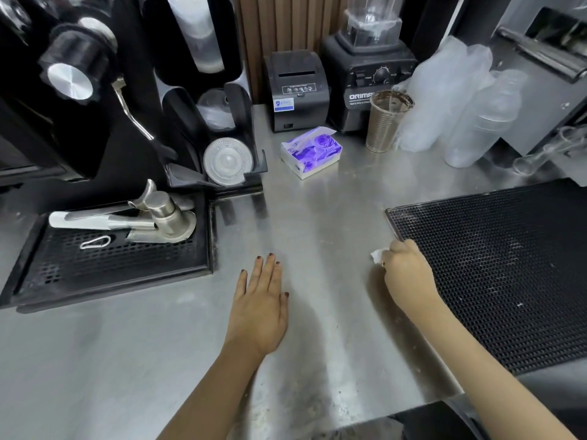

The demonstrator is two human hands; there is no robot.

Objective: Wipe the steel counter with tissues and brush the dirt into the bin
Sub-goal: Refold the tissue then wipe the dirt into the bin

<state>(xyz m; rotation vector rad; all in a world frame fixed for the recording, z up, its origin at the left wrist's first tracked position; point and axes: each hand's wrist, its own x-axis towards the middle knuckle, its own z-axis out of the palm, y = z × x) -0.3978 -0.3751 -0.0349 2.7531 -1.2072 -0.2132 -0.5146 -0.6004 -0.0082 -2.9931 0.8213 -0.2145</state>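
White tissue [377, 256] pokes out from the curled fingers of the right hand [405, 271], which bunches it and presses it onto the counter [317, 217] at the near left corner of the black mat [508, 274]. The left hand [260, 300] lies flat on the steel to its left, fingers straight and close together, holding nothing. It looks to be bracing the person.

Between the two hands the steel shows only streaky reflections and looks fairly clean. Nearer the front edge, beside the left forearm, dark specks [273, 404] and a dull film are scattered over the surface. A few pale crumbs also sit on the mat.

Farther back the tissue box [311, 152] stands open in the middle of the counter, well apart from both hands. Behind it are a printer [297, 87] and a blender [368, 77]. A cup [386, 122] smeared brown inside stands just beside the blender's base. At the far left is a drip tray [111, 258].

The wiping appears to be in its early or middle part. A tissue is in hand and working along the mat's edge, while the front strip and the stretch toward the drip tray seem not yet cleaned. Brushing the dirt away looks not yet done, as the specks are on the steel. No bin can be made out. A dark shape below the counter's front edge might be one, but that cannot be told.
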